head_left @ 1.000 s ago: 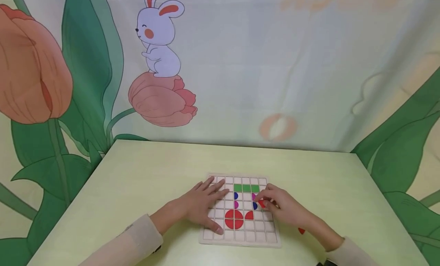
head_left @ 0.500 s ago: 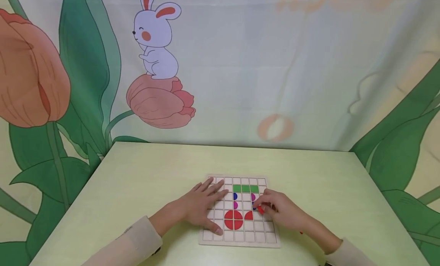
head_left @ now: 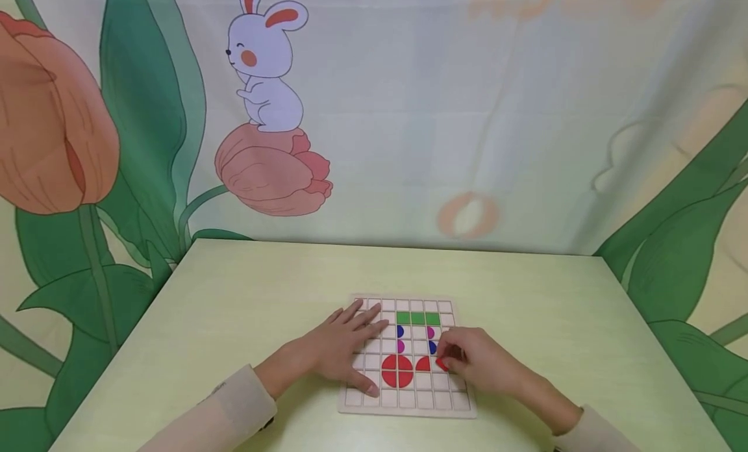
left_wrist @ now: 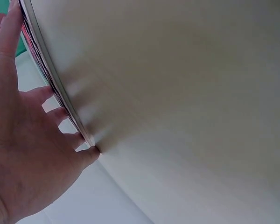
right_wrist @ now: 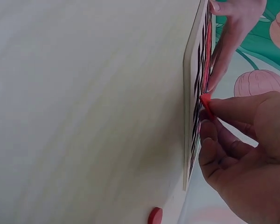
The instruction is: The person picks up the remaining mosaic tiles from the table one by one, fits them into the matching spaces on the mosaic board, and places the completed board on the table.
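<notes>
A pale wooden grid board (head_left: 407, 412) lies on the table, holding colored pieces. My left hand (head_left: 343, 345) rests spread over its left side, fingers straight. Between thumb and fingertips, my right hand (head_left: 482, 361) pinches a red quarter-circle piece (head_left: 442, 364) right at the board's surface, one cell right of another red quarter-circle (head_left: 423, 364). Four-part red circle (head_left: 397, 371) sits left of that. Above are blue half-circles (head_left: 432, 347), magenta half-circles (head_left: 400, 347) and a row of green squares (head_left: 417, 318). The right wrist view shows the pinched red piece (right_wrist: 206, 100) edge-on.
A loose red piece (right_wrist: 155, 215) lies on the table beside the board in the right wrist view; the right forearm hides it from the head view. The pale table (head_left: 280, 276) ends at a printed curtain (head_left: 380, 114) with a rabbit and tulips.
My right hand has moved slightly toward me with the red quarter-circle, from beside the lower blue half-circle to the row of red pieces. My left hand has stayed in place.
</notes>
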`<control>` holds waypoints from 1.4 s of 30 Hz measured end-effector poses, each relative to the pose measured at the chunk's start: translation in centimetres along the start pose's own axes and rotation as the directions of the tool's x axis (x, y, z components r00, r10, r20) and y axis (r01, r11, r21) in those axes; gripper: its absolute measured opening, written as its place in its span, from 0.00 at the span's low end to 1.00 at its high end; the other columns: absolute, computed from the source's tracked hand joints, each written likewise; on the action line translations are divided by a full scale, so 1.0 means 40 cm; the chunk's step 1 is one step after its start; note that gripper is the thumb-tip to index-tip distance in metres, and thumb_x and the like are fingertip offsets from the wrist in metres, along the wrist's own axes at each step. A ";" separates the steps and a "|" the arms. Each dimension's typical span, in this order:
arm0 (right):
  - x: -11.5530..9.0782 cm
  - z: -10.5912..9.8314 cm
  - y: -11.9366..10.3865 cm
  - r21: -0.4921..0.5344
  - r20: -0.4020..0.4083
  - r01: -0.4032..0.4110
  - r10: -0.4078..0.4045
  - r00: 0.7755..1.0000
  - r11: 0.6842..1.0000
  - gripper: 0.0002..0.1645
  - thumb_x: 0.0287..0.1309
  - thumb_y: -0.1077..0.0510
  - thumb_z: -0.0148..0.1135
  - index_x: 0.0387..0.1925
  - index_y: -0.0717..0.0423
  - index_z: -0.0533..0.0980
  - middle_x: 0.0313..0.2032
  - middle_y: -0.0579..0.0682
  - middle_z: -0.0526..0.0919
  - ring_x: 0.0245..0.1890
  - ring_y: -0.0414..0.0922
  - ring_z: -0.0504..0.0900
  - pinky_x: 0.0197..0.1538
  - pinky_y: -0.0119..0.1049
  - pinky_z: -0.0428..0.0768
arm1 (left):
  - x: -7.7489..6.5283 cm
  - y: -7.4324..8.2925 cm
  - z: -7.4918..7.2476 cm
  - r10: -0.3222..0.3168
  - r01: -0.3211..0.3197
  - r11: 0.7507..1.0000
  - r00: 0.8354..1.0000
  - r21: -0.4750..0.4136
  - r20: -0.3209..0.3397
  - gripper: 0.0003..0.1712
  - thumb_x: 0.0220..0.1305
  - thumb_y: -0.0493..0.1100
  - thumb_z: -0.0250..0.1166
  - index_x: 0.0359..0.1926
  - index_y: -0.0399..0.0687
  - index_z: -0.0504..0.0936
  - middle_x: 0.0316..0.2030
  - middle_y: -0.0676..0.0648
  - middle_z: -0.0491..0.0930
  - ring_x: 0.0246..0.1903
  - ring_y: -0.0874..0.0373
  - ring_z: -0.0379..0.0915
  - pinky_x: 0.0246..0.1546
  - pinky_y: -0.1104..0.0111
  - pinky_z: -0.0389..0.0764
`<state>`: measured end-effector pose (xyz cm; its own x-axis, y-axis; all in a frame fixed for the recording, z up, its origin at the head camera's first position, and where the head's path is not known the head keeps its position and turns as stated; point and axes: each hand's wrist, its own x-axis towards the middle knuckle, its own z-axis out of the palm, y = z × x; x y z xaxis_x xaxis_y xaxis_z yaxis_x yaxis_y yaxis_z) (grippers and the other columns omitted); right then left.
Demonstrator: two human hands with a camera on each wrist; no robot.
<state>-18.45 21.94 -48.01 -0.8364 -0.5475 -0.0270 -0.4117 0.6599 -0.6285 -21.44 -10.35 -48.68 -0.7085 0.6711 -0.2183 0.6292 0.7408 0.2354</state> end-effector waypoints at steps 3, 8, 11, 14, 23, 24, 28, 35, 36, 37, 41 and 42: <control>-0.001 -0.005 -0.003 -0.044 -0.003 0.003 -0.003 1.000 0.999 0.10 0.64 0.65 0.73 0.37 0.45 0.83 0.33 0.37 0.80 0.36 0.40 0.77 0.41 0.30 0.82 | 0.001 0.001 0.000 0.000 0.000 1.000 1.000 -0.010 0.004 0.72 0.49 0.89 0.64 0.87 0.64 0.49 0.86 0.52 0.36 0.84 0.42 0.25 0.81 0.42 0.41; -0.010 -0.012 -0.003 -0.045 -0.005 0.028 -0.028 1.000 0.999 0.09 0.64 0.63 0.75 0.35 0.46 0.82 0.31 0.37 0.78 0.34 0.38 0.76 0.38 0.30 0.80 | 0.003 0.001 0.005 -0.001 0.001 1.000 1.000 -0.021 0.003 0.72 0.48 0.89 0.64 0.86 0.65 0.49 0.86 0.53 0.36 0.84 0.43 0.26 0.81 0.42 0.41; -0.011 -0.017 0.000 -0.042 0.012 0.028 -0.027 1.000 0.999 0.09 0.65 0.63 0.74 0.37 0.46 0.82 0.31 0.37 0.79 0.34 0.38 0.76 0.38 0.31 0.80 | 0.004 -0.001 0.006 -0.001 0.001 1.000 1.000 -0.020 0.001 0.72 0.48 0.89 0.64 0.86 0.66 0.49 0.86 0.53 0.36 0.84 0.43 0.26 0.81 0.42 0.41; -0.010 -0.023 0.005 -0.040 0.039 0.032 -0.031 0.999 0.999 0.09 0.65 0.63 0.74 0.40 0.46 0.83 0.31 0.37 0.80 0.34 0.38 0.77 0.39 0.31 0.81 | 0.003 0.000 0.004 0.000 0.000 1.000 1.000 -0.020 0.003 0.72 0.48 0.88 0.64 0.86 0.65 0.49 0.86 0.53 0.36 0.84 0.43 0.25 0.81 0.42 0.40; -0.001 -0.041 0.011 -0.008 0.097 0.050 -0.049 0.994 0.999 0.11 0.67 0.64 0.71 0.38 0.44 0.80 0.31 0.38 0.81 0.33 0.37 0.78 0.39 0.31 0.82 | -0.002 0.004 -0.008 -0.006 0.006 1.000 1.000 -0.021 0.006 0.71 0.49 0.87 0.65 0.86 0.64 0.50 0.86 0.52 0.36 0.84 0.43 0.26 0.81 0.42 0.41; 0.002 -0.042 0.010 0.000 0.102 0.050 -0.050 0.994 0.999 0.11 0.67 0.65 0.71 0.38 0.44 0.80 0.31 0.39 0.81 0.33 0.38 0.78 0.38 0.31 0.81 | -0.002 0.004 -0.009 -0.007 0.007 1.000 1.000 -0.022 0.006 0.71 0.49 0.87 0.65 0.86 0.64 0.50 0.86 0.52 0.36 0.84 0.43 0.25 0.81 0.42 0.41; 0.016 -0.043 0.006 0.014 0.104 0.044 -0.045 0.994 0.999 0.10 0.68 0.65 0.71 0.39 0.45 0.80 0.31 0.40 0.82 0.34 0.40 0.79 0.38 0.31 0.81 | -0.002 0.002 -0.008 -0.006 0.007 1.000 1.000 -0.021 0.006 0.71 0.49 0.87 0.65 0.86 0.64 0.50 0.86 0.52 0.36 0.84 0.42 0.26 0.81 0.42 0.41; 0.046 -0.034 0.001 -0.011 0.117 0.045 -0.043 0.992 0.999 0.09 0.68 0.63 0.71 0.38 0.45 0.81 0.31 0.38 0.81 0.35 0.40 0.79 0.38 0.31 0.81 | -0.001 -0.003 -0.001 -0.004 0.004 1.000 1.000 -0.012 0.000 0.72 0.48 0.89 0.64 0.86 0.65 0.49 0.86 0.53 0.36 0.84 0.43 0.26 0.81 0.42 0.41; 0.049 -0.033 0.001 -0.009 0.125 0.047 -0.045 0.991 0.999 0.09 0.68 0.62 0.71 0.38 0.45 0.81 0.31 0.38 0.81 0.35 0.40 0.79 0.38 0.31 0.81 | 0.000 -0.004 0.000 -0.004 0.004 1.000 1.000 -0.008 -0.002 0.72 0.48 0.89 0.63 0.86 0.65 0.49 0.86 0.53 0.36 0.84 0.43 0.26 0.81 0.42 0.41; 0.051 -0.032 0.001 -0.008 0.134 0.047 -0.046 0.990 0.999 0.08 0.68 0.62 0.71 0.38 0.44 0.81 0.32 0.37 0.81 0.35 0.40 0.79 0.39 0.31 0.82 | 0.000 -0.005 0.001 -0.004 0.004 1.000 1.000 -0.004 -0.003 0.72 0.48 0.89 0.63 0.86 0.65 0.49 0.86 0.53 0.36 0.84 0.43 0.26 0.81 0.42 0.42; 0.052 -0.032 -0.001 0.001 0.157 0.059 -0.058 0.986 0.998 0.07 0.68 0.61 0.72 0.38 0.44 0.83 0.33 0.37 0.82 0.36 0.39 0.79 0.40 0.31 0.82 | 0.001 -0.007 0.003 -0.001 0.001 1.000 1.000 -0.005 -0.006 0.72 0.48 0.89 0.63 0.86 0.65 0.49 0.86 0.53 0.36 0.84 0.43 0.26 0.81 0.42 0.42; 0.051 -0.032 -0.002 0.002 0.158 0.063 -0.062 0.986 0.998 0.07 0.68 0.61 0.72 0.38 0.44 0.83 0.33 0.37 0.82 0.36 0.39 0.79 0.41 0.31 0.82 | 0.000 -0.007 0.002 0.000 0.000 1.000 1.000 -0.006 -0.005 0.72 0.48 0.89 0.63 0.86 0.65 0.49 0.86 0.53 0.36 0.84 0.43 0.26 0.81 0.42 0.42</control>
<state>-20.57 21.44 -47.01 -0.7416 -0.6617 -0.1101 -0.4628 0.6235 -0.6302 -21.60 -10.55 -48.84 -0.7103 0.6707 -0.2137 0.6268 0.7408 0.2414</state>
